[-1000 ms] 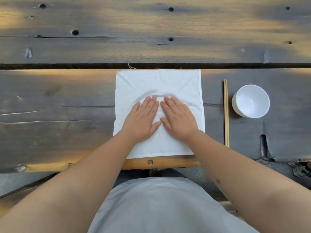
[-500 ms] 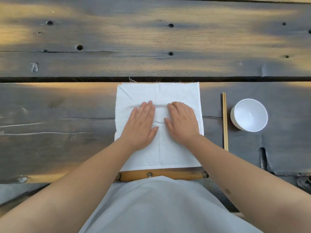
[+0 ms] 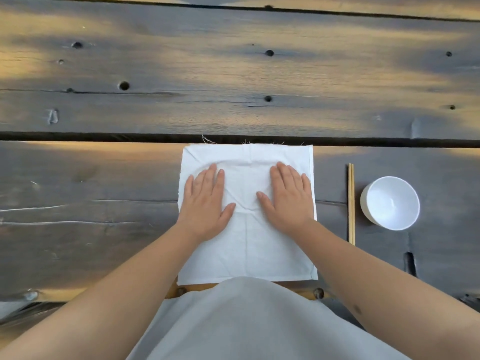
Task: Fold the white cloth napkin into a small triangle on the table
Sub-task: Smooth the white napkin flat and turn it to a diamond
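The white cloth napkin (image 3: 246,245) lies spread as a flat square on the dark wooden table (image 3: 91,203), close to the near edge. Creases cross its middle and loose threads fray along its far edge. My left hand (image 3: 205,201) rests palm down on the napkin's left half, fingers together and flat. My right hand (image 3: 288,198) presses palm down on the right half in the same way. A strip of bare cloth shows between the two hands. Neither hand grips the cloth.
A pair of wooden chopsticks (image 3: 351,203) lies to the right of the napkin, pointing away from me. A white bowl (image 3: 389,202) stands just right of them. A dark gap (image 3: 104,136) between planks runs just beyond the napkin's far edge.
Both hands slid apart from the napkin's centre toward its left and right sides, smoothing it. The camera view tilted, so the napkin sits lower in the frame.
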